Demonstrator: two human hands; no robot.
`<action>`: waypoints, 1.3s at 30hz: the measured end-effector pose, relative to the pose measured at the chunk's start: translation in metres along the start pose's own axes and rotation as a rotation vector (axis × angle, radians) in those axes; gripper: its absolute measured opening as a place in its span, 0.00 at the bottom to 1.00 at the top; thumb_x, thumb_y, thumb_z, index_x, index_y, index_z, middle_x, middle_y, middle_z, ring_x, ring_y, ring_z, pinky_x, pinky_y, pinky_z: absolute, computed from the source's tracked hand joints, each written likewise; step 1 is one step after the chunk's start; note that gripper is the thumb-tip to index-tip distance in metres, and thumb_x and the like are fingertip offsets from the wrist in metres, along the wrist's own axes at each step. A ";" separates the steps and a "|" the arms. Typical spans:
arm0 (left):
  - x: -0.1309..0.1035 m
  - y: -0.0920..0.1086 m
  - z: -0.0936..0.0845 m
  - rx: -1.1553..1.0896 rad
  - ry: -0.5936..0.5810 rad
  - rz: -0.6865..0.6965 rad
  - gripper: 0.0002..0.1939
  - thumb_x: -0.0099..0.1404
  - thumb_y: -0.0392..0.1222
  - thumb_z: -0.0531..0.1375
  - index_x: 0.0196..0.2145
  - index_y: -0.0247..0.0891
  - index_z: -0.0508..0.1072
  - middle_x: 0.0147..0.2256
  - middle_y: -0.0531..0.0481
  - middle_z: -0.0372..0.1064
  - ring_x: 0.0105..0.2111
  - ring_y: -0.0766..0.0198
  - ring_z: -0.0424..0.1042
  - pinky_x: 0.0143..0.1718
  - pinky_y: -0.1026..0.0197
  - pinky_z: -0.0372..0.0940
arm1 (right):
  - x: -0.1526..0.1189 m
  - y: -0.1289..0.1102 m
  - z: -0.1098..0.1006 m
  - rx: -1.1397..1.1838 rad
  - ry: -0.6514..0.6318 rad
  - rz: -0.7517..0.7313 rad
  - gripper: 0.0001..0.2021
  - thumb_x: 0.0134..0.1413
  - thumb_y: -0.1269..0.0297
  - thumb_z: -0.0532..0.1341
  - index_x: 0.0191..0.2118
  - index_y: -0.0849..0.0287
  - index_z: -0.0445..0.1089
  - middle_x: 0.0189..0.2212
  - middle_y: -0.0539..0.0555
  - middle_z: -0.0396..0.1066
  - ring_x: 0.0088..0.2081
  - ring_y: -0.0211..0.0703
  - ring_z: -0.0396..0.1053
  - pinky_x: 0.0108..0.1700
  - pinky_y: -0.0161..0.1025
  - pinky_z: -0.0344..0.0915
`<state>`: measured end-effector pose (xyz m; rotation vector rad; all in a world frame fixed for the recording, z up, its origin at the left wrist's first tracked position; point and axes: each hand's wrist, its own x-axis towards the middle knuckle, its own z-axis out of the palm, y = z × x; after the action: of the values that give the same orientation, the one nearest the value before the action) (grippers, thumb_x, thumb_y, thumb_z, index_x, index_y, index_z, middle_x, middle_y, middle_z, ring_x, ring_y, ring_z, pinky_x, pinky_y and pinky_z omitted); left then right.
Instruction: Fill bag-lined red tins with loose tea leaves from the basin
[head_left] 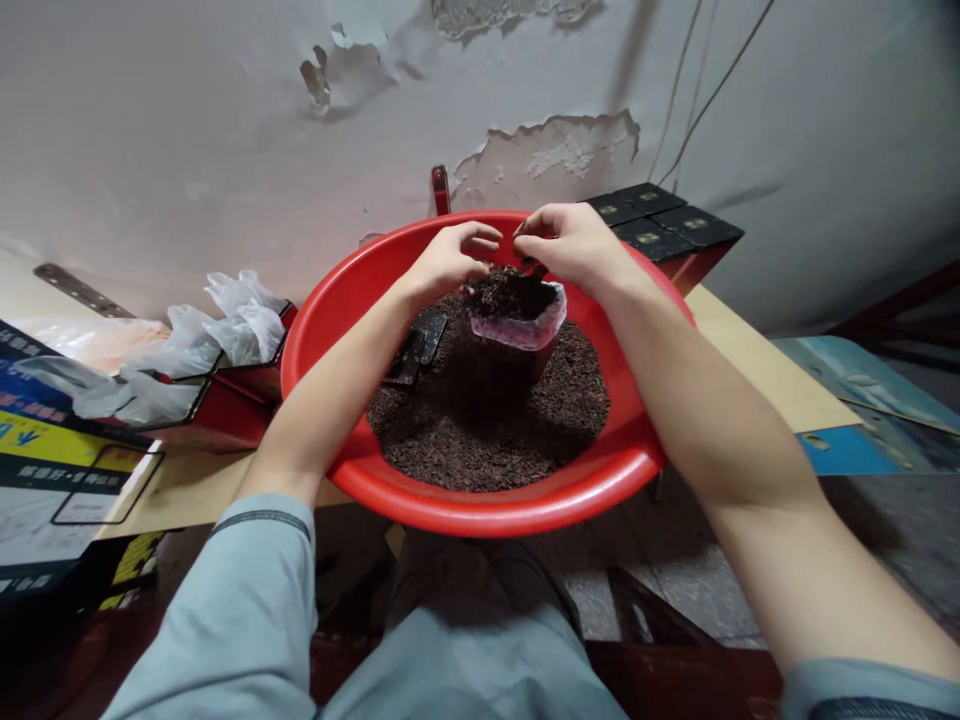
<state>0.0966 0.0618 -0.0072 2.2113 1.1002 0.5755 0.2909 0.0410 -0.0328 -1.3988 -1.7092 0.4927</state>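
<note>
A bag-lined box point(551, 365) stands in a big red basin point(487, 515), its clear plastic liner point(517, 332) folded out over the rim. Dark loose tea leaves point(480, 450) cover the basin floor and are heaped in the mouth of the box. Above the heap's left side is my left hand point(454, 262), fingers curved and apart from the thumb. My right hand point(574, 245) is over the right side, fingers curled in, with dark leaf bits at the fingertips. Its palm side is hidden. A black box lid point(420, 345) lies on the leaves at left.
Red boxes with plastic bags point(244, 335) sticking out stand left of the basin. Several black-topped boxes point(667, 220) are at the right back. The basin rests on a pale board point(780, 370) against a peeling wall point(187, 130). A printed carton point(60, 470) is at far left.
</note>
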 end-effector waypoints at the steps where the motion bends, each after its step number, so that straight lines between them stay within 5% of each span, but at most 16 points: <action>1: -0.005 -0.001 -0.002 0.031 0.005 -0.019 0.30 0.63 0.31 0.59 0.63 0.38 0.69 0.62 0.38 0.70 0.56 0.51 0.73 0.50 0.51 0.75 | -0.002 -0.003 -0.002 -0.035 -0.007 -0.011 0.17 0.60 0.53 0.63 0.46 0.61 0.77 0.37 0.57 0.77 0.40 0.50 0.77 0.42 0.48 0.76; 8: -0.033 -0.032 -0.002 0.061 0.036 -0.138 0.25 0.64 0.32 0.61 0.59 0.37 0.77 0.56 0.42 0.77 0.50 0.54 0.77 0.43 0.57 0.79 | -0.017 -0.022 0.005 -0.270 -0.147 -0.129 0.22 0.60 0.47 0.64 0.51 0.58 0.79 0.47 0.60 0.78 0.51 0.57 0.74 0.56 0.53 0.71; 13: -0.048 -0.054 -0.005 0.183 0.014 -0.193 0.23 0.64 0.31 0.62 0.57 0.34 0.78 0.51 0.41 0.80 0.46 0.55 0.80 0.46 0.57 0.78 | -0.031 -0.014 0.028 -0.606 -0.284 -0.091 0.45 0.52 0.34 0.67 0.71 0.51 0.62 0.70 0.67 0.56 0.65 0.77 0.60 0.63 0.70 0.61; 18: -0.050 -0.065 -0.009 0.335 0.004 -0.128 0.19 0.66 0.32 0.61 0.54 0.33 0.80 0.49 0.42 0.81 0.50 0.57 0.79 0.58 0.56 0.70 | -0.028 0.005 0.030 -0.747 -0.315 0.063 0.47 0.52 0.30 0.64 0.71 0.51 0.58 0.64 0.72 0.61 0.57 0.76 0.69 0.57 0.70 0.66; 24: -0.049 -0.068 -0.007 0.374 -0.008 -0.103 0.20 0.66 0.35 0.62 0.55 0.36 0.80 0.49 0.43 0.81 0.51 0.56 0.77 0.56 0.57 0.69 | -0.010 0.025 0.019 -0.740 -0.381 0.065 0.44 0.51 0.35 0.67 0.69 0.51 0.60 0.58 0.66 0.66 0.55 0.67 0.71 0.57 0.59 0.70; 28: -0.047 -0.073 -0.008 0.390 -0.028 -0.095 0.20 0.67 0.36 0.62 0.56 0.36 0.79 0.50 0.41 0.80 0.51 0.54 0.76 0.55 0.55 0.68 | -0.007 0.035 0.020 -0.794 -0.352 0.081 0.47 0.50 0.33 0.67 0.69 0.56 0.60 0.64 0.72 0.61 0.60 0.73 0.66 0.59 0.66 0.67; 32: -0.047 -0.077 -0.015 0.391 -0.053 -0.072 0.21 0.66 0.35 0.62 0.56 0.38 0.80 0.49 0.43 0.80 0.49 0.56 0.77 0.52 0.59 0.69 | -0.015 0.021 0.032 -0.897 -0.379 -0.057 0.50 0.49 0.30 0.66 0.67 0.66 0.61 0.73 0.78 0.42 0.67 0.84 0.54 0.64 0.75 0.58; 39: -0.052 -0.074 -0.029 0.366 -0.016 -0.081 0.21 0.66 0.35 0.63 0.56 0.36 0.80 0.51 0.41 0.80 0.51 0.54 0.77 0.54 0.58 0.69 | -0.019 0.001 0.037 -0.892 -0.471 -0.038 0.44 0.63 0.34 0.54 0.77 0.53 0.49 0.73 0.68 0.52 0.67 0.76 0.57 0.62 0.70 0.64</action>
<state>0.0078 0.0639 -0.0423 2.4578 1.3686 0.3414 0.2623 0.0317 -0.0611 -1.9524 -2.5062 -0.0038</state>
